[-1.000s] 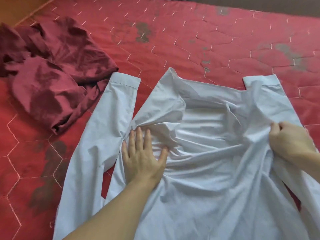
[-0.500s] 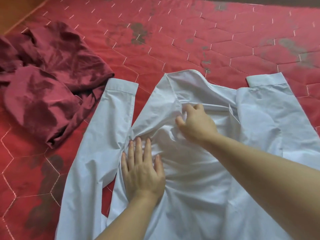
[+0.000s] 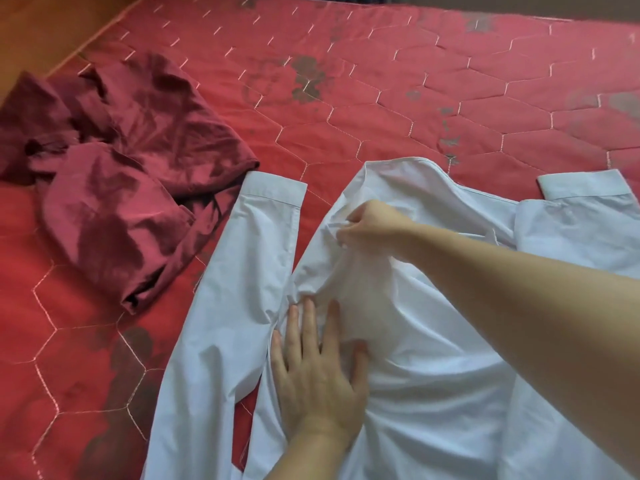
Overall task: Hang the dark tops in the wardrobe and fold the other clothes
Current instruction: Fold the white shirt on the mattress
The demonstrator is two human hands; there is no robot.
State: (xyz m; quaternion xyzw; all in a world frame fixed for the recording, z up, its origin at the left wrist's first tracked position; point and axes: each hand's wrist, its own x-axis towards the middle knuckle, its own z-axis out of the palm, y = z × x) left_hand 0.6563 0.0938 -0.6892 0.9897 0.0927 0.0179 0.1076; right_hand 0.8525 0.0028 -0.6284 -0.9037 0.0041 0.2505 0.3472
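1. The white long-sleeved shirt [image 3: 433,375] lies spread on the red quilted bedcover [image 3: 415,98], cuffs pointing away from the person. The left hand [image 3: 317,372] presses flat on it beside the armpit seam, fingers straight and spread. If that palm lifts or slides, the cloth under it would likely bunch toward the right hand and the smoothing would be lost.

2. The right hand [image 3: 372,223] reaches across the body of the shirt and pinches a raised fold of fabric near the upper left panel, fingers curled round it. A hard pull from there could drag the whole shirt sideways, since only one palm anchors it.

3. Deep creases run between the two hands. Folding over them would probably set wrinkles into the finished fold.

4. The left sleeve [image 3: 242,306] lies alongside the body with a strip of bedcover showing between them low down; the right sleeve cuff [image 3: 585,185] sits well apart at the far right. Uneven sleeves could give a lopsided fold.

5. The crumpled maroon garment [image 3: 114,174] lies just beside the left cuff [image 3: 273,187], seemingly touching it. A tug on the shirt might catch it, or the sleeve could end up lying over it.

6. Whether the maroon piece counts as a dark top cannot be told; misjudging it would send it to the wrong place.
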